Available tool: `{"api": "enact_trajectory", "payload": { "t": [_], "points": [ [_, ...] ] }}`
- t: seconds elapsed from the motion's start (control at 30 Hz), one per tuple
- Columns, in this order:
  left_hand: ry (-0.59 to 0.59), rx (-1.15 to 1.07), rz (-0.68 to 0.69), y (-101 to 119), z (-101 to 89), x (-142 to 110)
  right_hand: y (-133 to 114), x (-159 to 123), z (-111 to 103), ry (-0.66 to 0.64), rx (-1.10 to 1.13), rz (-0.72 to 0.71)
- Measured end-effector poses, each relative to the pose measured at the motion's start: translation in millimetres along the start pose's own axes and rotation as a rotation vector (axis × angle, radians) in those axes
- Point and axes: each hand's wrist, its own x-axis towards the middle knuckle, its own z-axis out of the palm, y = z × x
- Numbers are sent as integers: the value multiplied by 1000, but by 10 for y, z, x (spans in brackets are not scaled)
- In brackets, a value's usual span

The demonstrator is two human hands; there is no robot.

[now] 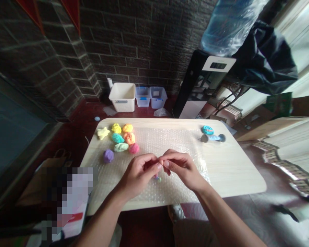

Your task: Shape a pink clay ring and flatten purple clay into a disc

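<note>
While the left hand and right hand meet at the fingertips, any hold unclear, a multicoloured piece shows below; coloured lumps lie near the table's far left corner.

Across the pale table from me, the person's left hand and right hand meet fingertip to fingertip around a tiny orange bit, above a small multicoloured piece on the bubble wrap. Soft-looking lumps sit off to their left, a purple lump nearest the person and a pink lump closest to the hands. Over on the far right, a teal lump lies just beyond a grey-ended roller-like object.
</note>
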Motion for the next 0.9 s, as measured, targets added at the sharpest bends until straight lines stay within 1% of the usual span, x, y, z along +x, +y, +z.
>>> {"api": "enact_trajectory", "payload": {
  "t": [0.1, 0.17, 0.23, 0.33, 0.53, 0.67, 0.83, 0.9],
  "points": [
    [40, 91, 24, -32, 17, -19, 66, 5, 8, 72, -12, 37],
    [87, 147, 35, -74, 30, -29, 110, 11, 7, 125, -54, 68],
    [138, 181, 43, -117, 33, -33, 137, 17, 4, 151, -113, 96],
    [186, 178, 62, -148, 14, -29, 149, 25, 6, 144, -131, 114],
    [219, 212, 119, -108, -18, -41, 159, 23, 35, 145, -39, 116],
    [207, 205, 109, -107, 2, -42, 158, 31, 32, 162, -64, 130],
    [198, 159, 56, -150, 16, -8, 124, 43, -1, 127, -85, 64],
    [208, 167, 57, -167, 20, 4, 125, 39, -10, 111, -105, 40]
  ]
}}
